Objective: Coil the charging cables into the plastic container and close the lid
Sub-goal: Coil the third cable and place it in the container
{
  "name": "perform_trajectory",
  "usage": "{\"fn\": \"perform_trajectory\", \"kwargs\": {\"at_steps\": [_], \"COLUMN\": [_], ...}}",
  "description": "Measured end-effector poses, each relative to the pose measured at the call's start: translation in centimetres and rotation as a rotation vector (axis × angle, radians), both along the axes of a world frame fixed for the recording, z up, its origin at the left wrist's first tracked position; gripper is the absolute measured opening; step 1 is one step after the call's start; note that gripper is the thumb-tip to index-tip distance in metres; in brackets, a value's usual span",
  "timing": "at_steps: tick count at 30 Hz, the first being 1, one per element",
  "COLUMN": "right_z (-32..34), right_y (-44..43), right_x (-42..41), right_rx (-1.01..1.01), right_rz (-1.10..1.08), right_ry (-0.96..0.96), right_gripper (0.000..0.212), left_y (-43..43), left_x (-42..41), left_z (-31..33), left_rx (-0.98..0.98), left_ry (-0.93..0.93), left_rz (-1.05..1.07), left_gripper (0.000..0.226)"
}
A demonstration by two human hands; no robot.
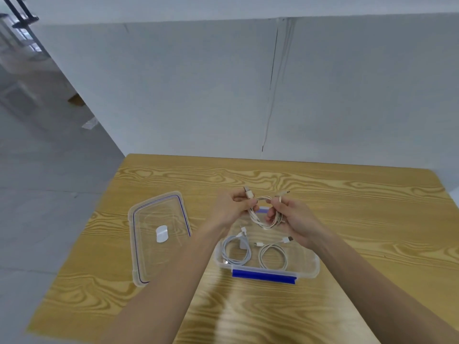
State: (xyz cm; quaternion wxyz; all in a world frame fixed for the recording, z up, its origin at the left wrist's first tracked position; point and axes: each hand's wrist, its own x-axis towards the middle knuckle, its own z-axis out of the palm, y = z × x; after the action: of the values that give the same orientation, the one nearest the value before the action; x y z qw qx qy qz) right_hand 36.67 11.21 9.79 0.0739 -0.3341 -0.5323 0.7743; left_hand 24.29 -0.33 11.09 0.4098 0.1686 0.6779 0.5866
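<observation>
My left hand [229, 209] and my right hand [294, 219] both hold a white charging cable [264, 220] wound into a small coil, just above the far end of the clear plastic container [314, 265]. One plug sticks up from my left fingers, another from my right. Two coiled white cables lie inside the container: one at the left [236, 252], one in the middle [273, 256]. The container has a blue clip [263, 276] on its near side. Its clear lid [159, 234] lies flat on the table to the left, apart from the container.
The wooden table [360, 219] stretches to the right and toward me. A grey wall stands just behind its far edge. Grey floor drops off past the table's left edge.
</observation>
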Motion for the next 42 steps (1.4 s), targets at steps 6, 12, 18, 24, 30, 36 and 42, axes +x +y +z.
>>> {"fn": "perform_trajectory", "kwargs": {"at_steps": [6, 12, 18, 24, 30, 36, 42], "right_z": [-3.5, -6.7, -8.7, -10.7, -12.3, -12.5, -12.0], "right_y": [-0.7, -1.0, -0.4, 0.9, 1.3, 1.1, 0.9], "right_x": [0.5, 0.6, 0.7, 0.1, 0.5, 0.9, 0.9], "right_rx": [0.146, 0.336, 0.417, 0.610, 0.928, 1.200, 1.214], "right_rz": [0.079, 0.073, 0.023, 0.063, 0.208, 0.370, 0.459], "right_ry": [-0.209, -0.384, -0.520, -0.651, -0.821, -0.927, -0.959], "right_gripper": [0.022, 0.018, 0.004, 0.018, 0.017, 0.018, 0.026], "left_y": [-0.1, 0.6, 2.3, 4.7, 5.7, 6.0, 5.8], "left_x": [0.1, 0.4, 1.1, 1.8, 3.0, 3.3, 3.3], "left_z": [-4.4, -8.6, -10.3, -11.1, -12.7, -13.7, -12.9], "left_rx": [-0.168, -0.301, -0.421, -0.478, -0.555, -0.614, -0.645], "left_ry": [0.077, 0.149, 0.276, 0.447, 0.528, 0.602, 0.649], "left_rz": [-0.072, -0.102, -0.158, -0.226, -0.313, -0.347, -0.470], "left_gripper": [0.005, 0.006, 0.017, 0.015, 0.014, 0.010, 0.014]}}
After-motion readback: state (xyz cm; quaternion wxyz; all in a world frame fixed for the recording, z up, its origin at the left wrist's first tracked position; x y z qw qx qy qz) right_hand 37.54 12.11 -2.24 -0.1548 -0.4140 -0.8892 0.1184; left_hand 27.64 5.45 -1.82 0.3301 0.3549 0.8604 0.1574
